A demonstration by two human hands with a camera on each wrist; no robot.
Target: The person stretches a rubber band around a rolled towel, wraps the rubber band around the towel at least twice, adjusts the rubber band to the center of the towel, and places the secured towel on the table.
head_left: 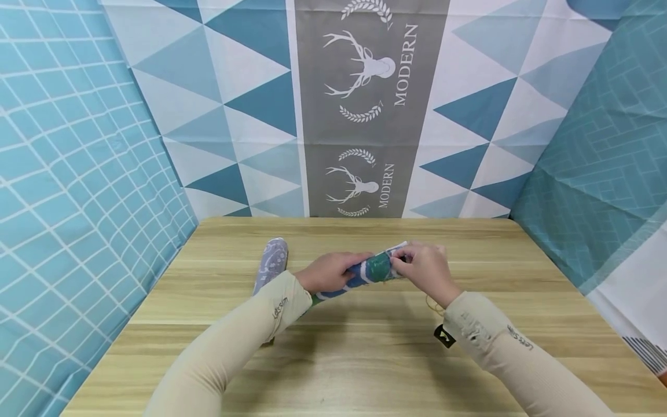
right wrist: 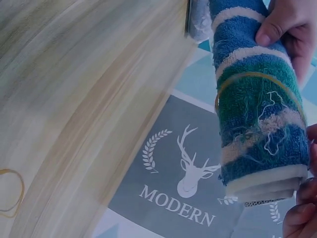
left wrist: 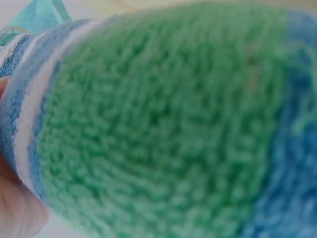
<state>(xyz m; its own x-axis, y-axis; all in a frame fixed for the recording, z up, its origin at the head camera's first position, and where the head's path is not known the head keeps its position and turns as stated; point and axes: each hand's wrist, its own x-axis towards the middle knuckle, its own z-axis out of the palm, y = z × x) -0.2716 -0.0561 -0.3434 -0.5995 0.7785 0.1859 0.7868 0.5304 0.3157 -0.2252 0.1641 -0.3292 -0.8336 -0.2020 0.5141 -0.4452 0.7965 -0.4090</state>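
A rolled towel with blue, green and white stripes is held at a slant above the table. My left hand grips it around the middle, and its thumb lies over a blue stripe in the right wrist view. Around the green section runs a thin yellowish rubber band. At the far end of the roll my right hand holds the edge with curled fingers; part of that grip is hidden. Green terry of the towel fills most of the left wrist view.
A lilac patterned roll lies on the wooden table, left of the hands, partly behind the left forearm. A loose rubber band lies on the tabletop. Near the right sleeve is a small black tag. Patterned cloths hang around the table.
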